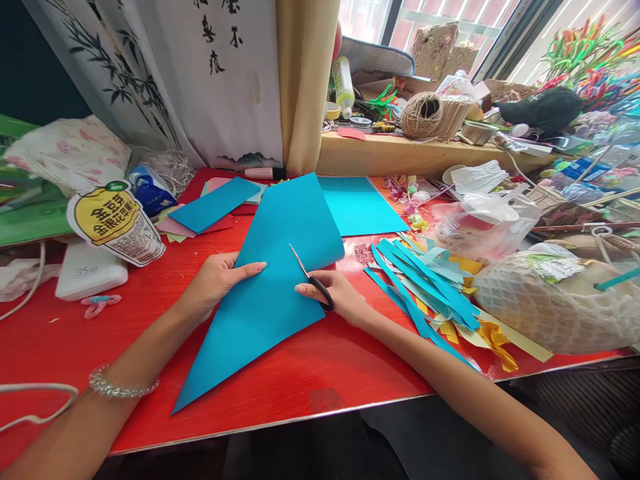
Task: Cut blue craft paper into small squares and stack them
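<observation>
A large sheet of blue paper (270, 300) is held up at a tilt over the red table, its lower left corner pointing toward me. My left hand (220, 280) grips its left edge, thumb on top and the fingers hidden underneath. On the right, my right hand (337, 297) is closed on a pair of scissors (301, 261) with black handles. The blades reach up and left over the paper; whether they are cutting into it I cannot tell. Folded blue paper (215, 203) and another blue sheet (363, 207) lie behind.
Cut paper strips (425, 287) lie in a pile right of my right hand. Beyond them are a netted bundle (550, 300) and plastic bags (490, 220). A white charger (93, 270) and a cup-shaped label (117, 223) are at left. Twine (421, 115) sits on the sill.
</observation>
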Tool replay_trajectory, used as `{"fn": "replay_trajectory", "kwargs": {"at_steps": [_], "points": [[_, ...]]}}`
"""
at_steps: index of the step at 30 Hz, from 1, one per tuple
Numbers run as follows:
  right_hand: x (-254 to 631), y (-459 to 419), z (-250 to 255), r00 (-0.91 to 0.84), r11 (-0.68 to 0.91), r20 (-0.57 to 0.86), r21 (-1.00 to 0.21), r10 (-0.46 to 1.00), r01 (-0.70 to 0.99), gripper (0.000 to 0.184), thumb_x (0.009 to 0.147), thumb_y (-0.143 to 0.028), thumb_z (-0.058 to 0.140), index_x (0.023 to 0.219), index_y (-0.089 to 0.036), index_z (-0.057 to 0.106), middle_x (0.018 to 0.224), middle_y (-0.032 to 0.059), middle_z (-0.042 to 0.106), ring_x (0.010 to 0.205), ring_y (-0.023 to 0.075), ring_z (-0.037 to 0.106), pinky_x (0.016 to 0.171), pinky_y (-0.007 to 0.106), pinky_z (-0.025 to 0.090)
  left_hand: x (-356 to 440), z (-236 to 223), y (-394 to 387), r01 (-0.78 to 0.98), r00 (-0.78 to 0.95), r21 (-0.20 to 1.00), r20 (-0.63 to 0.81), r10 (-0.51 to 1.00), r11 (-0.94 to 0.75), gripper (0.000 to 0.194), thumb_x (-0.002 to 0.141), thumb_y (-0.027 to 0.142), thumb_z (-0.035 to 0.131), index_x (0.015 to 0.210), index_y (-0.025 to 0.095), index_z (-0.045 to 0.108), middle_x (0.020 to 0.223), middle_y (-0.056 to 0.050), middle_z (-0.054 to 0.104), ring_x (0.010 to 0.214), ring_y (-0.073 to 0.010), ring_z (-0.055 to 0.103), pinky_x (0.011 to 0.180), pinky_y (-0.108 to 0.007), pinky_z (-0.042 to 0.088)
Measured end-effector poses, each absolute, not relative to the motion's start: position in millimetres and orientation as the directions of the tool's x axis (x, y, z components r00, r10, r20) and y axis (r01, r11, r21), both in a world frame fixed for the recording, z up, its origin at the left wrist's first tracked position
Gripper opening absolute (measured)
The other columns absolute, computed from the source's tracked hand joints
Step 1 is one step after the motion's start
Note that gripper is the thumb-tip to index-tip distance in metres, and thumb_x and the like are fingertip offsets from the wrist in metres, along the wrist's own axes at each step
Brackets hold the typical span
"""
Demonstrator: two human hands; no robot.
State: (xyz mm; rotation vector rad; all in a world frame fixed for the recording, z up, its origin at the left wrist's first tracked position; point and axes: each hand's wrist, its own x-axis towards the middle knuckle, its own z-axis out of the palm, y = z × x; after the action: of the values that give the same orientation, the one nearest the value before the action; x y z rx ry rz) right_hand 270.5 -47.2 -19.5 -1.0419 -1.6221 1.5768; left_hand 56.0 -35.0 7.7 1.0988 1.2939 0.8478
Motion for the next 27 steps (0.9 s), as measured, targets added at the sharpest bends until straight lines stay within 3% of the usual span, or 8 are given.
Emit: {"fn": "replay_trajectory", "kwargs": {"at_steps": [6,10,15,27], "points": [[269,-50,-16,-0.447,-0.056,-0.097,-0.993,0.889,0.103,0.045,0.065,-0.058,0.060,0.058,-0.017,0.042,0.055,-0.0055,0.035,0.050,0.0066,0.033,0.047,0.023,0.022,57,10,-36,0.082,0.136,0.937,-0.349,0.927,0.340,0.033,0.059,0.035,0.075,0.088,0.021,0.067,0.080,-0.003,0.073,0.071,-0.0246,0.068,0.061,-0.032,0.058],[268,-50,-14,-0.456,-0.073,-0.112,-0.992,0.883,0.103,0.043,0.068,-0.057,0.058,0.058,-0.018,0.041,0.052,-0.0050,0.039,0.048,0.0077,0.039,0.046,0.023,0.025,59,10,-38,0.112,0.195,0.922,-0.385,0.902,0.370,0.032,0.058,0.036,0.075,0.083,0.018,0.068,0.077,-0.006,0.072,0.069,-0.0253,0.068,0.061,-0.033,0.058],[268,-49,-14,-0.441,-0.078,-0.108,-0.993,0.891,0.084,0.041,0.067,-0.052,0.061,0.057,-0.018,0.040,0.055,-0.0058,0.031,0.048,0.0062,0.031,0.045,0.022,0.023,58,3,-37,0.119,0.245,0.929,-0.370,0.896,0.351,0.033,0.060,0.037,0.074,0.084,0.015,0.068,0.080,-0.008,0.072,0.071,-0.0261,0.068,0.061,-0.033,0.057],[270,-47,-19,-0.454,-0.011,-0.077,-0.989,0.888,0.146,0.042,0.069,-0.055,0.058,0.061,-0.017,0.041,0.058,-0.0048,0.033,0.052,0.0068,0.030,0.047,0.022,0.021,57,0,-37,0.108,0.265,0.932,-0.363,0.893,0.346,0.031,0.064,0.035,0.072,0.087,0.015,0.067,0.081,-0.008,0.072,0.071,-0.0248,0.068,0.063,-0.032,0.057]]}}
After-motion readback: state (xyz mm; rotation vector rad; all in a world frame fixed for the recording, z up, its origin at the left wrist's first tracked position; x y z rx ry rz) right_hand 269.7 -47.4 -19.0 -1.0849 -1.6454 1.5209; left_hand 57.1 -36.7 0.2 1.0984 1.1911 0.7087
